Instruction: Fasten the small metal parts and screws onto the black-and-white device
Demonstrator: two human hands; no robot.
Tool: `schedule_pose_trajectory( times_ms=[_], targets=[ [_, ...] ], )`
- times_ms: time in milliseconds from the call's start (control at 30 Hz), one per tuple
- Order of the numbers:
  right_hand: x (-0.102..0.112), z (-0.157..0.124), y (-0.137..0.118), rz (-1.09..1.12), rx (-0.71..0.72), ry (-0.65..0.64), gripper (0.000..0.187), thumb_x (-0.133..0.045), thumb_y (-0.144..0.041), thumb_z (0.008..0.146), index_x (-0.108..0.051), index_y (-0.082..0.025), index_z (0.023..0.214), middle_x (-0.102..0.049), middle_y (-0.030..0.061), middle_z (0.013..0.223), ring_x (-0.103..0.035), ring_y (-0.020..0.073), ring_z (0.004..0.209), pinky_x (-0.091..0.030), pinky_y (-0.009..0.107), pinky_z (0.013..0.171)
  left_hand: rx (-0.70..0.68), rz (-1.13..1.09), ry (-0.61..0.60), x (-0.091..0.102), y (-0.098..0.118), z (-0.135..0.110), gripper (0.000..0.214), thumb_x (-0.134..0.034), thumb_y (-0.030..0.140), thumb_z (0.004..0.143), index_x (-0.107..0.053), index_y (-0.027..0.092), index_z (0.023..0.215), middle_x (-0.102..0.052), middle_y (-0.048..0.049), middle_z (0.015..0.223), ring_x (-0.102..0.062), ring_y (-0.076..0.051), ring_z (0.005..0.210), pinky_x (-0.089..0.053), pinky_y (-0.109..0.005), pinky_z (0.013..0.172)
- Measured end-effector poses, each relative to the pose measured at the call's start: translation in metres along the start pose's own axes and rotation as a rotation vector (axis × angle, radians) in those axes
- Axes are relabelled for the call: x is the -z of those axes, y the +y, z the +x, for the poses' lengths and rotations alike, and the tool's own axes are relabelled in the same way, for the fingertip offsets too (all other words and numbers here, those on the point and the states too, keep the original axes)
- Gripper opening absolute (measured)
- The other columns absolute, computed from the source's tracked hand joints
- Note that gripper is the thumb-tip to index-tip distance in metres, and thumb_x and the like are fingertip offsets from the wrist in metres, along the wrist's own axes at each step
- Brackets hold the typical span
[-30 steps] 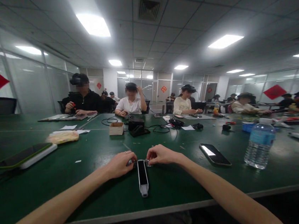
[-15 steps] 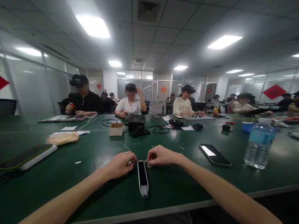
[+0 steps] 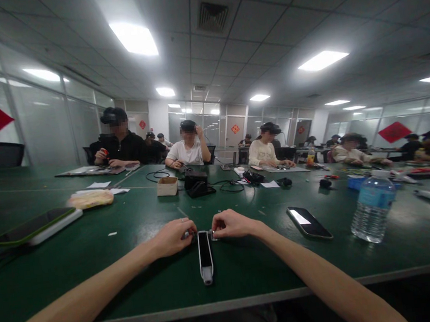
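Observation:
A slim white handheld device with a long black face (image 3: 205,251) lies lengthwise on the green table (image 3: 155,290) in front of me. At its far left corner, my left hand (image 3: 176,235) is closed in a pinch, and a small greyish piece shows under the fingers. My right hand (image 3: 231,223) pinches a small clear or silvery piece (image 3: 214,236) at the far right corner of the device. Both pieces are too small to name, and the fingers partly cover them. The device's grey tip points toward me.
Right of my hands lie a smartphone (image 3: 309,221) and a water bottle (image 3: 373,208). A green-edged phone (image 3: 30,226) rests at left. Farther off stand a small cardboard box (image 3: 167,186) and a black case (image 3: 196,182) among cables. Several people sit across the table.

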State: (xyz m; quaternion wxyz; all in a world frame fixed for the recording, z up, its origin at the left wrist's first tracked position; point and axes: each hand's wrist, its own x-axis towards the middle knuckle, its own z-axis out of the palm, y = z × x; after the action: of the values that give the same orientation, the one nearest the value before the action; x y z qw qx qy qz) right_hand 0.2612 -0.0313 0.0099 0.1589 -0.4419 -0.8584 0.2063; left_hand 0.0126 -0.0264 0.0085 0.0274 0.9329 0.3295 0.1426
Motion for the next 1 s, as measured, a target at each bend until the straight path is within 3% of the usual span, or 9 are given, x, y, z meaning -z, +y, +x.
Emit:
schedule_pose_trajectory(
  times_ms=[1000],
  targets=[
    [0.0033, -0.0009, -0.0021, -0.141, 0.053, 0.002, 0.019, -0.063, -0.031, 0.086, -0.070, -0.016, 0.094, -0.068, 0.0033, 0.086, -0.060, 0.0143, 0.075, -0.044, 0.023, 0.065, 0.006, -0.001, -0.017, 0.0020, 0.0000, -0.0002, 0.018, -0.051, 0.018, 0.084, -0.063, 0.020, 0.097, -0.066, -0.0033, 0.093, -0.062, -0.017, 0.082, -0.046, -0.026, 0.071]
  ],
)
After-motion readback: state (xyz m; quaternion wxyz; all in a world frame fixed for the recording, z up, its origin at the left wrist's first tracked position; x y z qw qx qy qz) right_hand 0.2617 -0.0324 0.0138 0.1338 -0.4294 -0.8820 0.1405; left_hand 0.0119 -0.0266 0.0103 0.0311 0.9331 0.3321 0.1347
